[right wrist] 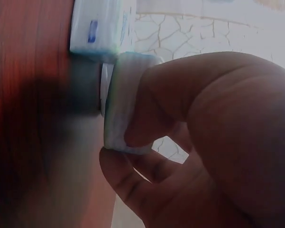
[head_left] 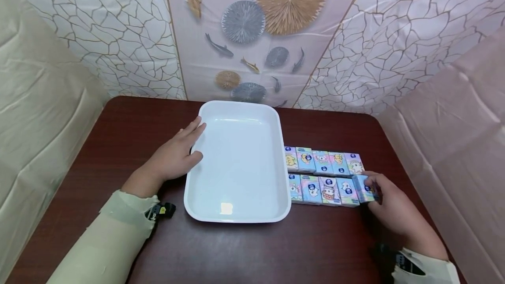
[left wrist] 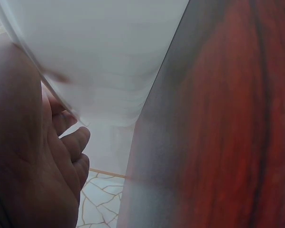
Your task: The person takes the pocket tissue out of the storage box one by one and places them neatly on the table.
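Note:
A white rectangular tray [head_left: 236, 161] lies on the table. My left hand [head_left: 175, 152] rests on its left rim, fingers straight and spread, thumb reaching over the inside edge. In the left wrist view the fingers of the left hand [left wrist: 61, 142] are beside the tray's wall [left wrist: 104, 61]. My right hand [head_left: 394, 207] pinches a small blue tissue pack [head_left: 362, 187] at the right end of the near row. That tissue pack [right wrist: 121, 104] sits tilted between thumb and fingers in the right wrist view, right by a neighbouring pack [right wrist: 95, 28].
Two rows of small cartoon-printed tissue packs, a far row [head_left: 321, 162] and a near row [head_left: 323, 190], run right from the tray's right side. The dark red-brown table [head_left: 236, 253] is bordered by a patterned back cloth [head_left: 244, 56] and padded side panels [head_left: 453, 113].

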Demonstrator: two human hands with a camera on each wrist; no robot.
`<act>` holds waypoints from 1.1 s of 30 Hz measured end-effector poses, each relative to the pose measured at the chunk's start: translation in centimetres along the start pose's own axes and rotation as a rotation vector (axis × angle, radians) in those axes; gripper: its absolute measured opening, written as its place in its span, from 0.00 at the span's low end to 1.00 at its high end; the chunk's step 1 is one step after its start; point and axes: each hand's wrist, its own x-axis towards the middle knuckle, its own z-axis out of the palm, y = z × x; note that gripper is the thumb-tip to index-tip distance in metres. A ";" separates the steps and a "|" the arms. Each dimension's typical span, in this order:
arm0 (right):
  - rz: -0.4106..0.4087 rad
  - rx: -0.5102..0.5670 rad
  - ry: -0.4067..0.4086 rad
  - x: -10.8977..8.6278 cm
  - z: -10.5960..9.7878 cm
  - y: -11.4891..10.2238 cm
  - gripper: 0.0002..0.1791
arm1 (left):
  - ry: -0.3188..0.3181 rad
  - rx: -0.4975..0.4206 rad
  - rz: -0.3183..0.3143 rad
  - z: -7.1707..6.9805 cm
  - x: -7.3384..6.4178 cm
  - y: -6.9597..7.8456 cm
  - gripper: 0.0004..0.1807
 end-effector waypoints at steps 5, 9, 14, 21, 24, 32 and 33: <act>-0.009 0.026 0.011 0.0 0.5 1.0 0.25 | 0.001 -0.003 -0.003 0.0 -0.1 0.0 0.42; -0.035 0.057 0.014 -0.2 0.9 1.2 0.24 | 0.000 -0.004 -0.001 0.1 -0.1 0.0 0.42; -0.048 0.077 0.027 -0.3 1.2 1.0 0.23 | 0.002 -0.011 -0.004 0.0 -0.1 0.0 0.42; -0.063 0.073 0.034 -0.5 1.4 0.8 0.23 | 0.004 -0.022 -0.004 -0.1 -0.1 0.2 0.42; -0.065 0.072 0.031 -0.5 1.5 0.8 0.23 | 0.003 -0.021 -0.005 -0.1 -0.1 0.2 0.42; -0.001 0.050 -0.022 -0.6 1.3 0.6 0.23 | 0.002 -0.023 -0.008 -0.2 -0.1 0.2 0.42; 0.010 0.044 -0.029 -0.6 1.3 0.5 0.22 | 0.001 -0.023 -0.008 -0.2 -0.1 0.2 0.42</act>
